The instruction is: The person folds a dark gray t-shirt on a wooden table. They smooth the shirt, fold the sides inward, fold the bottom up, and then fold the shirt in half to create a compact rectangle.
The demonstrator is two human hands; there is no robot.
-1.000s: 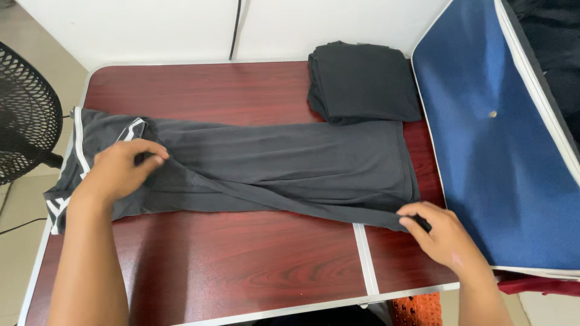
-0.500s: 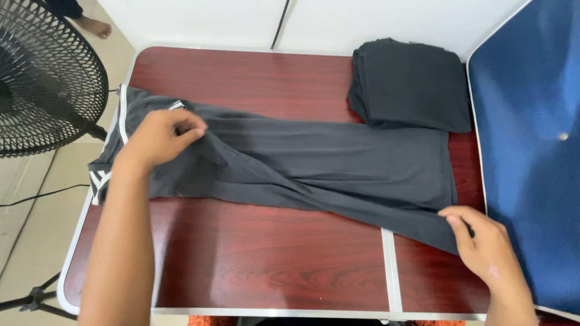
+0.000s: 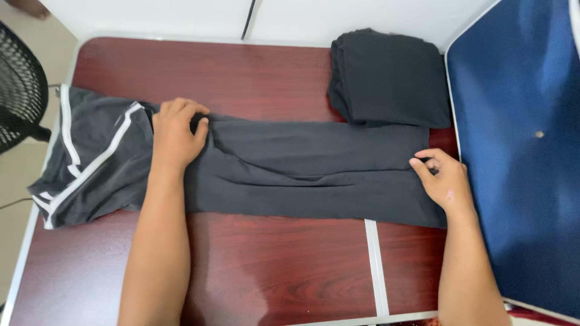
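A dark grey garment [image 3: 302, 172] with white stripes at its left end lies stretched lengthwise across a dark red wooden table [image 3: 241, 265]. My left hand [image 3: 175, 133] rests on its upper edge near the striped part, fingers curled into the cloth. At the right end my right hand [image 3: 444, 178] pinches the hem of the garment. The cloth between the two hands lies fairly flat, folded over along its length.
A stack of folded dark clothes [image 3: 389, 75] sits at the table's back right, touching the garment's top edge. A large blue bag [image 3: 519, 151] stands along the right side. A black fan [image 3: 18, 90] is off the left edge. A white wall runs behind.
The lower flap of the garment has been folded up over the rest. My right hand moved up along the right end; my left hand shifted to the upper edge. The camera view swung.
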